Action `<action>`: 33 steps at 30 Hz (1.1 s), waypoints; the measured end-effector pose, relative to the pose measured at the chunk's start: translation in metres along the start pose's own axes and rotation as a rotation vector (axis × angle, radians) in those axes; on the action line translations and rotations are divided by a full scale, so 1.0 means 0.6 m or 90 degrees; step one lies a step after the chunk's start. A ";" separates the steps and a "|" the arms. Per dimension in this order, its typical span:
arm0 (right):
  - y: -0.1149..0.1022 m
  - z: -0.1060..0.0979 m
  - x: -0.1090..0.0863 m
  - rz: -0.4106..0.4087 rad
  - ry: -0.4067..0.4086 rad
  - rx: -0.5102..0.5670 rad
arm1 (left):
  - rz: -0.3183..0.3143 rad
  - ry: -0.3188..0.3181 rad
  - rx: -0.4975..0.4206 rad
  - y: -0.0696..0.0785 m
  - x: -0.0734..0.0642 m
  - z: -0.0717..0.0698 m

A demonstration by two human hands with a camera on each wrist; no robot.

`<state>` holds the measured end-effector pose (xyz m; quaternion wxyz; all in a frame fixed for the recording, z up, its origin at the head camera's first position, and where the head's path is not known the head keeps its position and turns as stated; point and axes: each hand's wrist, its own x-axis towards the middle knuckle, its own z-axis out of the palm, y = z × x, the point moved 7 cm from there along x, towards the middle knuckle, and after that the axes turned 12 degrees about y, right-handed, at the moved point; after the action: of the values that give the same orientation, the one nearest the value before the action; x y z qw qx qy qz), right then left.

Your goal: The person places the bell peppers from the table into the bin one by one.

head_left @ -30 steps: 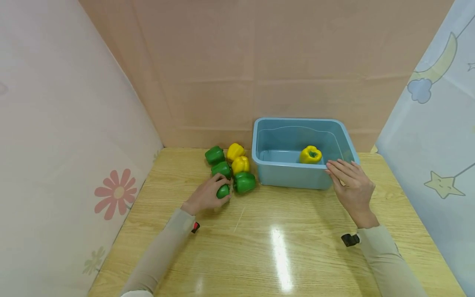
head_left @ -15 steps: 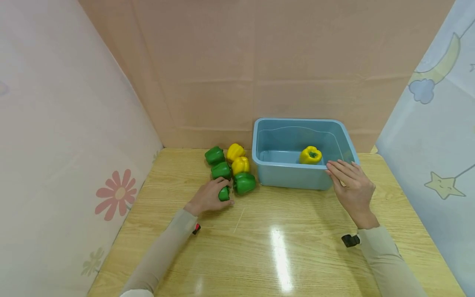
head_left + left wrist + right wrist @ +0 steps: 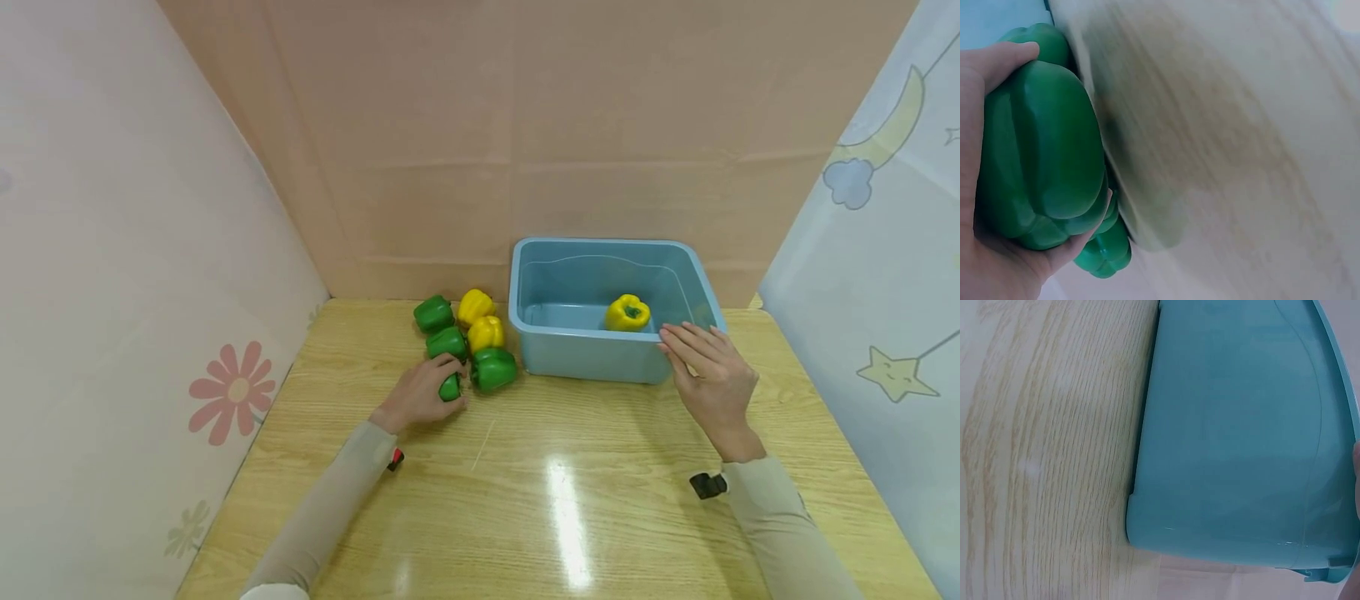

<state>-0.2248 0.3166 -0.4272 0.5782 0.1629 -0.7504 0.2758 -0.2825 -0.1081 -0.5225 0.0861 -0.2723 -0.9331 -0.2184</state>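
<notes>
My left hand (image 3: 420, 396) curls round a green bell pepper (image 3: 1041, 150) at the near end of a cluster on the table; the left wrist view shows thumb and fingers on either side of it. Touching or close beside it lie another green bell pepper (image 3: 493, 370), two more green ones farther back and two yellow bell peppers (image 3: 486, 333). My right hand (image 3: 712, 375) rests on the front right rim of a blue plastic bin (image 3: 592, 357), fingers extended along the edge. One yellow bell pepper (image 3: 628, 313) sits inside the bin, toward its right side.
The wooden table (image 3: 480, 517) stretches from the bin toward me. A tan backdrop (image 3: 420, 167) rises right behind the bin and peppers. Printed cloth walls (image 3: 240, 387) bound the table at left and right.
My left hand, holding the green pepper, shifts slightly right and toward me, then comes back to about where it was. The right hand and the bin stay in place.
</notes>
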 end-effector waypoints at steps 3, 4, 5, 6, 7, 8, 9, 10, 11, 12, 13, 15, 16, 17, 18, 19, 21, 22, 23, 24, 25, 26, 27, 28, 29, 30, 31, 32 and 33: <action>0.001 -0.001 0.000 -0.001 0.003 -0.002 | 0.016 0.012 0.012 0.003 0.002 -0.006; 0.001 -0.001 0.000 -0.001 0.003 -0.003 | 0.021 0.015 0.014 0.005 0.003 -0.008; 0.001 -0.001 0.000 -0.001 0.003 -0.003 | 0.024 0.016 0.014 0.005 0.004 -0.011; 0.002 0.000 0.001 -0.001 0.002 -0.003 | 0.027 0.017 0.016 0.006 0.006 -0.012; 0.002 -0.001 0.001 -0.001 0.002 -0.004 | 0.029 0.017 0.018 0.007 0.007 -0.014; 0.002 -0.001 0.001 -0.001 0.002 -0.005 | 0.030 0.015 0.019 0.008 0.008 -0.016; 0.002 -0.001 0.001 -0.001 0.002 -0.005 | 0.030 0.014 0.019 0.009 0.009 -0.018; 0.001 -0.001 0.002 -0.001 0.001 -0.004 | 0.029 0.014 0.019 0.010 0.010 -0.020; 0.001 -0.001 0.002 -0.001 0.001 -0.004 | 0.028 0.013 0.017 0.010 0.011 -0.022; 0.001 -0.001 0.002 -0.001 0.000 -0.004 | 0.029 0.014 0.016 0.010 0.012 -0.024; 0.001 -0.001 0.002 -0.001 0.000 -0.004 | 0.029 0.019 0.011 0.011 0.013 -0.027; 0.000 -0.001 0.002 0.000 -0.003 -0.004 | 0.031 0.035 -0.005 0.012 0.015 -0.034; 0.000 -0.001 0.002 -0.001 -0.004 -0.005 | 0.035 0.046 -0.011 0.013 0.016 -0.039; 0.000 -0.001 0.001 -0.001 -0.005 -0.006 | 0.038 0.055 -0.017 0.014 0.018 -0.043; 0.000 -0.001 0.001 -0.002 -0.006 -0.008 | 0.041 0.064 -0.019 0.015 0.019 -0.047; 0.000 -0.002 0.000 -0.002 -0.006 -0.008 | 0.045 0.072 -0.021 0.015 0.019 -0.051; 0.001 -0.002 0.000 -0.002 -0.005 -0.009 | 0.051 0.079 -0.020 0.017 0.021 -0.058; 0.001 -0.002 -0.001 -0.002 -0.004 -0.009 | 0.053 0.080 -0.018 0.018 0.022 -0.060; 0.001 -0.002 -0.001 -0.001 -0.004 -0.009 | 0.054 0.079 -0.018 0.018 0.023 -0.063; 0.001 -0.002 -0.001 -0.001 -0.005 -0.009 | 0.055 0.078 -0.021 0.019 0.024 -0.065; 0.001 -0.002 -0.001 -0.001 -0.005 -0.008 | 0.055 0.079 -0.022 0.020 0.025 -0.067; 0.001 -0.002 0.000 -0.001 -0.006 -0.009 | 0.054 0.078 -0.022 0.020 0.026 -0.069; 0.001 -0.002 0.000 0.000 -0.007 -0.008 | 0.052 0.077 -0.022 0.021 0.028 -0.071; 0.001 -0.001 0.000 -0.001 -0.007 -0.008 | 0.050 0.076 -0.021 0.021 0.030 -0.073; 0.001 -0.001 0.001 -0.001 -0.007 -0.008 | 0.049 0.075 -0.017 0.022 0.032 -0.076; 0.001 -0.001 0.001 -0.002 -0.007 -0.008 | 0.050 0.074 -0.011 0.023 0.035 -0.078; 0.001 -0.001 0.001 -0.002 -0.006 -0.008 | 0.051 0.075 -0.004 0.024 0.037 -0.080; 0.001 -0.001 0.001 -0.003 -0.006 -0.008 | 0.053 0.075 0.001 0.026 0.041 -0.083; 0.000 -0.001 0.001 -0.003 -0.006 -0.008 | 0.056 0.078 0.002 0.027 0.044 -0.085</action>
<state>-0.2246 0.3173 -0.4262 0.5765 0.1622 -0.7543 0.2688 -0.2935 -0.1065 -0.4635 0.1532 -0.2994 -0.9135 -0.2292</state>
